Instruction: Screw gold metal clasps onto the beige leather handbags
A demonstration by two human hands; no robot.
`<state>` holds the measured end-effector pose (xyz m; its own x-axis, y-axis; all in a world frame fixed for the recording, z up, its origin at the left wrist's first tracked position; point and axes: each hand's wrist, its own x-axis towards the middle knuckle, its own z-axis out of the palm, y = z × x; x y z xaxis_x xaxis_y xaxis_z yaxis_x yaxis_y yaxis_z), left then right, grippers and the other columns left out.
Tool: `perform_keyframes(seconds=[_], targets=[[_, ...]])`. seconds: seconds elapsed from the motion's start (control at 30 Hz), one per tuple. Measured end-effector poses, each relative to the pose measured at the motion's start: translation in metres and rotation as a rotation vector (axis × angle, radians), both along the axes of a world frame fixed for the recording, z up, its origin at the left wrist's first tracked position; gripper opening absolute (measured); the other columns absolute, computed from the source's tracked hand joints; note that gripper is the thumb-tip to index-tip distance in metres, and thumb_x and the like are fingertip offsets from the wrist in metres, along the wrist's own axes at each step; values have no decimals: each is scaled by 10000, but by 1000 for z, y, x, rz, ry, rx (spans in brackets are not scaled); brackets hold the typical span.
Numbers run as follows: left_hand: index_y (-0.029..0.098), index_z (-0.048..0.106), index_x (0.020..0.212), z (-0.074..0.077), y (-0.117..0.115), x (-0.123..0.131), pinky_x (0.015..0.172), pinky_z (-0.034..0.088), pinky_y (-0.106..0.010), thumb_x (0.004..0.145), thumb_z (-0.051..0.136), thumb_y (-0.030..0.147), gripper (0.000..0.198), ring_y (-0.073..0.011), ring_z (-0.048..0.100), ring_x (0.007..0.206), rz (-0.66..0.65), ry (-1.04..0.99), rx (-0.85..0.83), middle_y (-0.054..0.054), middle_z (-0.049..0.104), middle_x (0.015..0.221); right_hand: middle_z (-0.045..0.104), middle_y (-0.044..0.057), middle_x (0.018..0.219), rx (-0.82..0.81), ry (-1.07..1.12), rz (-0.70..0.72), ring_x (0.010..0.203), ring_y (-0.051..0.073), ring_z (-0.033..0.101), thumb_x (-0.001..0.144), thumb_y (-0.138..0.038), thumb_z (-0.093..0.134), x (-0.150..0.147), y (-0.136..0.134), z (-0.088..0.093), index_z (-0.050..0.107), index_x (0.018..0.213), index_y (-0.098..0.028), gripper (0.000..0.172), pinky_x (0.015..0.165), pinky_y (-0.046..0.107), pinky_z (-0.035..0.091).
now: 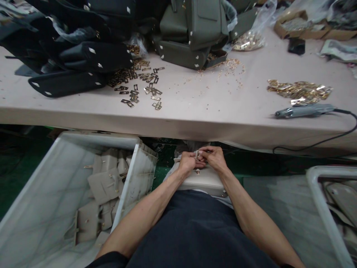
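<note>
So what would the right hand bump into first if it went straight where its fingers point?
The right hand points at the small metal piece, so probably that first, then the left hand beyond it. They're so close I can't tell if it's already touching.

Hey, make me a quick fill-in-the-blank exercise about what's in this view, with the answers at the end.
1. The left hand and right hand, meeting at a small metal piece, wear no gloves: they are ____.
2. The cord trailing from the grey tool is ____ in colour.
3. The heap of gold-coloured pieces behind the tool lies on the ____ half of the table as pictured.
4. The floor below is ____ in colour.

Missing words: bare; black; right; green.
</note>
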<state>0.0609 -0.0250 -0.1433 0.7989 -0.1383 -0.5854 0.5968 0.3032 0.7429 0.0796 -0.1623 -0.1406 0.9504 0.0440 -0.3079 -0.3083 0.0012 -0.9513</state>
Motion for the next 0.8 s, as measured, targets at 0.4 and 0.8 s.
perform_keyframes(seconds=[0.4, 0.8], targets=[[81, 692, 690, 3, -1, -2, 634, 630, -323, 741, 706, 122, 68, -214, 731, 584, 9, -16, -47, -92, 705, 638, 741, 84, 701, -74, -72, 12, 591, 210, 689, 699, -411, 836, -3, 2, 9, 788, 856, -147, 310, 574, 301, 588], [90, 692, 715, 7, 2, -2, 647, 645, -327, 728, 761, 86, 71, -195, 724, 559, 14, 5, -26, -71, 708, 671, 742, 97, 750, -121, -120, 29, 610, 204, 672, 707, -427, 814, 0, -2, 0, 801, 902, -131, 354, 582, 306, 547]])
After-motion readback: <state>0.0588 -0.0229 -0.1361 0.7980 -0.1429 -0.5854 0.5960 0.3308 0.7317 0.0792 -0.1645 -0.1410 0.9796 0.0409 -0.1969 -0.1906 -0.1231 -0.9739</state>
